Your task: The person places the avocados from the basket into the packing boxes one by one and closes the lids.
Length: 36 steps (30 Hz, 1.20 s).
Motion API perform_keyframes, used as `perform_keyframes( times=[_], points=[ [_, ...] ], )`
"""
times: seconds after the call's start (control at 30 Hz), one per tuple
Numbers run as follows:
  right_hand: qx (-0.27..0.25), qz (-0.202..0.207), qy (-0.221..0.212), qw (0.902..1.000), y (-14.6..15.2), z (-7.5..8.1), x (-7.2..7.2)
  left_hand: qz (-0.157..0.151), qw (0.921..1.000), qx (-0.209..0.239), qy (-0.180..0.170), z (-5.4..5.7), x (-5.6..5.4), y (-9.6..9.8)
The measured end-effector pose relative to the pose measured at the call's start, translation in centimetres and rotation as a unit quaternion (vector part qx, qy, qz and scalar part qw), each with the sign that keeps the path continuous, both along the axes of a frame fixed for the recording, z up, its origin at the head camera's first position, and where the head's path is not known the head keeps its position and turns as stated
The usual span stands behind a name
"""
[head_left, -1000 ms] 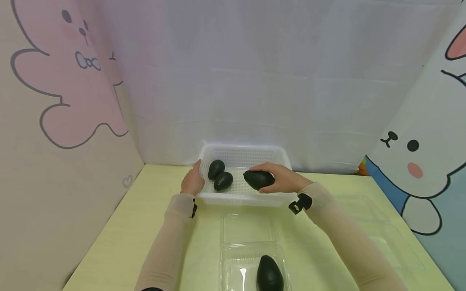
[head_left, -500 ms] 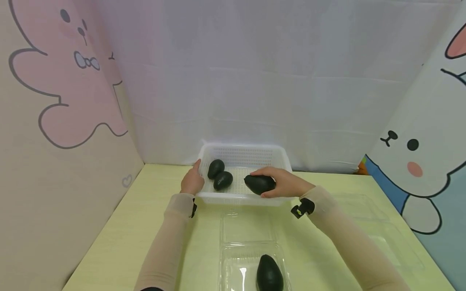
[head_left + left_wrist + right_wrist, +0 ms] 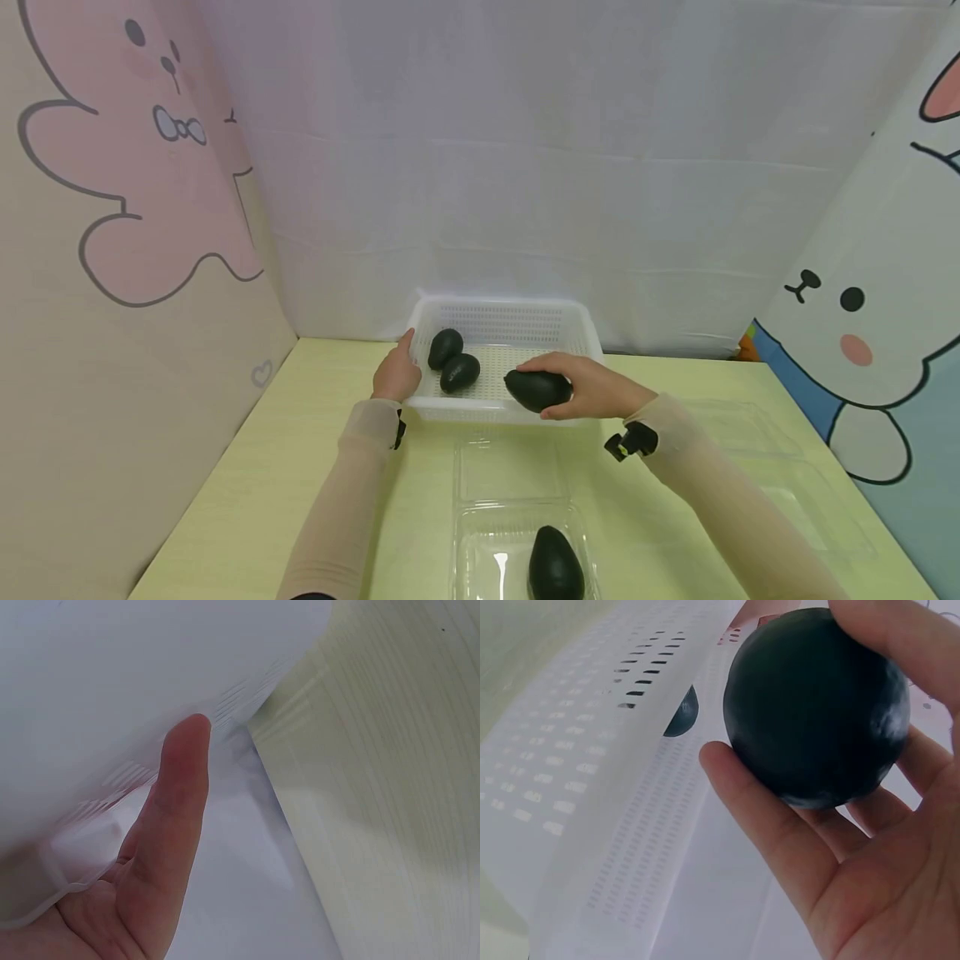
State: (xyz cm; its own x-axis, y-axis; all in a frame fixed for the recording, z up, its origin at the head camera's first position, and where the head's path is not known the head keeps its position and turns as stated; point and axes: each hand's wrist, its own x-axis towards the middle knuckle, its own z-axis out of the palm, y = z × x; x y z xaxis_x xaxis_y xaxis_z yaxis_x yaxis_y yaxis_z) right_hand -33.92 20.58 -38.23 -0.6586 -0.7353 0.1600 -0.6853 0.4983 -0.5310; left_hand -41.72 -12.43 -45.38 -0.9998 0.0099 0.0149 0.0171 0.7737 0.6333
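Observation:
My right hand (image 3: 588,386) holds a dark green avocado (image 3: 537,390) over the front right of a white perforated basket (image 3: 517,412). In the right wrist view the fingers and thumb wrap round this avocado (image 3: 814,712). Two more avocados (image 3: 459,372) lie inside the basket at its left. My left hand (image 3: 396,375) grips the basket's left side. In the left wrist view one finger (image 3: 184,787) lies along the basket's outer wall (image 3: 112,697), while the other fingers are mostly hidden. Nearer to me, another avocado (image 3: 555,565) lies in a clear plastic clamshell box (image 3: 480,521) with its lid laid back.
Further clear plastic boxes (image 3: 795,500) lie on the pale yellow table (image 3: 247,500) at the right, partly behind my right forearm. A white cloth wall (image 3: 487,167) stands right behind the basket, with printed cartoon panels on both sides.
My right hand has moved slightly toward me and to the right with the avocado, from inside the basket to over its front rim. The left hand and basket stay where they were.

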Motion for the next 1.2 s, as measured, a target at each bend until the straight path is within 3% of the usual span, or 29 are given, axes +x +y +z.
perform_keyframes(
  times=[0.37, 1.2],
  points=[
    [0.027, 0.029, 0.056, 0.9977, -1.1, 1.0, 1.8, 0.002, 1.0, 0.0, 0.001, -0.1, 0.1, 0.0],
    [0.029, 0.058, 0.072, 0.9953, -2.6, 1.3, 4.8, 0.003, 1.0, -0.006, 0.004, -0.1, 0.0, 0.0]
  ],
)
